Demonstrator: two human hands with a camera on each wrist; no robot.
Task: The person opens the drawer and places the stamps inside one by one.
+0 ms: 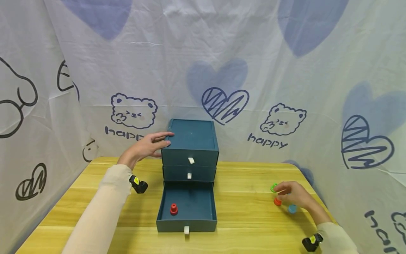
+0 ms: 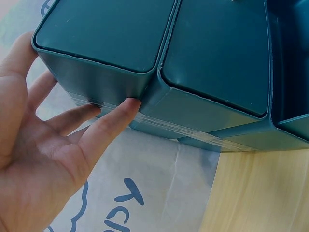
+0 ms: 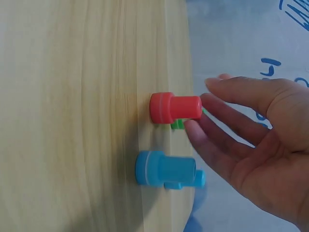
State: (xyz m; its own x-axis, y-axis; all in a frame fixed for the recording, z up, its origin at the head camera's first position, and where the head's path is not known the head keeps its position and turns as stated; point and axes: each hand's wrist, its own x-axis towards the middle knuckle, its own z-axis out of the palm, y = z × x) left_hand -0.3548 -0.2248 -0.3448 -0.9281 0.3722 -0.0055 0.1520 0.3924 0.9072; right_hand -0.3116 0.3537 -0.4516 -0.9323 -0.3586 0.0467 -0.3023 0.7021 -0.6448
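My left hand [image 1: 146, 145] rests spread against the left side of a dark teal drawer unit [image 1: 191, 135]; its fingertips touch the casing in the left wrist view. The lowest drawer [image 1: 193, 197] is pulled out, with a red stamp-like piece [image 1: 173, 209] standing in it. At the right, my right hand [image 1: 295, 194] is loosely bent, fingertips around the narrow top of another red stamp-like piece [image 3: 176, 107]. I cannot tell whether they touch it. Two blue pieces [image 3: 166, 169] stand beside it, and a green one [image 3: 178, 124] is partly hidden behind.
Two upper drawers with white pull tabs [image 1: 191, 161] are closed. The unit stands on a wooden table [image 1: 247, 211], near its back edge. A white cloth with hearts and bears [image 1: 177, 70] hangs behind and at both sides.
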